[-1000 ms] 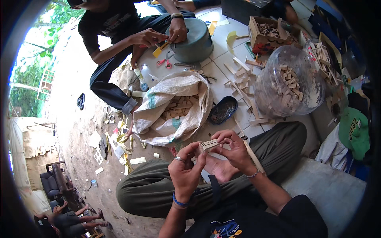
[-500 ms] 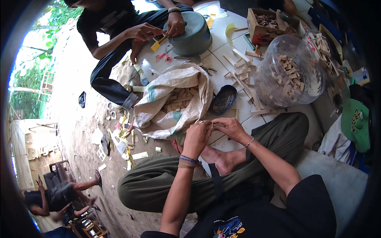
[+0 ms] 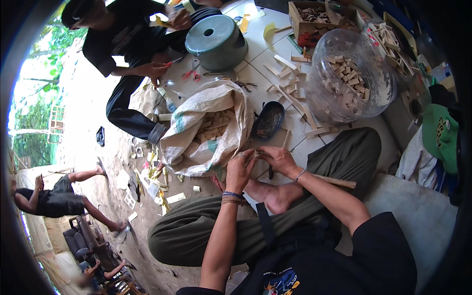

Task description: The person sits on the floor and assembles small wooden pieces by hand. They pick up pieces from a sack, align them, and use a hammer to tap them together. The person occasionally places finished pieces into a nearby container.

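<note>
Left hand [image 3: 239,172] and right hand [image 3: 279,160] have shifted toward the white woven sack [image 3: 176,146]; both, nearly closed, pinch a small pale wooden piece [image 3: 258,154]. Handling appears unfinished; remainder indeterminable.

The piece [image 3: 258,154] pinched between the left hand [image 3: 238,169] and right hand [image 3: 280,159] is mostly covered by fingers [image 3: 268,153]; its shape cannot be told. At four o'clock from it, one end of a stick [image 3: 338,182] is hidden by the right forearm [image 3: 327,196]. At ten, blocks [image 3: 216,125] are partly hidden by the sack [image 3: 187,150]. At eight, a seated person [image 3: 96,271] is blurred; at twelve, a box [image 3: 272,4] is cut off by the upper edge.
</note>
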Available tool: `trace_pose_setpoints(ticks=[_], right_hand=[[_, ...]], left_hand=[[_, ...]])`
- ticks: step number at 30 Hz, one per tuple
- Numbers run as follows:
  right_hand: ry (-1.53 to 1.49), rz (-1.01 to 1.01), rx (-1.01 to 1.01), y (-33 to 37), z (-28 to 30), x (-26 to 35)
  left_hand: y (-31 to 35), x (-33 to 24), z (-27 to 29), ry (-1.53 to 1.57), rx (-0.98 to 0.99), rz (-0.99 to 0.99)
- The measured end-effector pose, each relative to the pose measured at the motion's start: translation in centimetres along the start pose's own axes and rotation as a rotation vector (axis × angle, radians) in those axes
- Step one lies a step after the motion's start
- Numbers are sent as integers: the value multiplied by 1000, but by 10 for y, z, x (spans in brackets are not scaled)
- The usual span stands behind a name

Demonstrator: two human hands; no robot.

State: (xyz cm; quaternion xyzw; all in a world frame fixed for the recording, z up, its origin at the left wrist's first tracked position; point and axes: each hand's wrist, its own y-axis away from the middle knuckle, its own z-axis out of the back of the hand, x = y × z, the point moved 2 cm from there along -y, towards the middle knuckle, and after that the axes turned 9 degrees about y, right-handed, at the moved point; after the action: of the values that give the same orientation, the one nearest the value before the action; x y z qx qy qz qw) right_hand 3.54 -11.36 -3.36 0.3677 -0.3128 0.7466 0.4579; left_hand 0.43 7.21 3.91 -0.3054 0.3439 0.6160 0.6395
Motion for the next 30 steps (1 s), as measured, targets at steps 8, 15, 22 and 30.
trace_pose_setpoints(ticks=[8, 15, 22, 30], right_hand=[[-57, -54, -38, 3, -4, -5], [-17, -36, -54, 5, -5, -5], [-8, -46, -34, 5, -8, -9], [-29, -43, -47, 5, -5, -6]], left_hand=[[2, 0, -2, 30, -14, 15], [0, -4, -2, 30, -19, -22], [0, -2, -3, -41, -29, -102], [-1, 1, -2, -54, -12, -97]])
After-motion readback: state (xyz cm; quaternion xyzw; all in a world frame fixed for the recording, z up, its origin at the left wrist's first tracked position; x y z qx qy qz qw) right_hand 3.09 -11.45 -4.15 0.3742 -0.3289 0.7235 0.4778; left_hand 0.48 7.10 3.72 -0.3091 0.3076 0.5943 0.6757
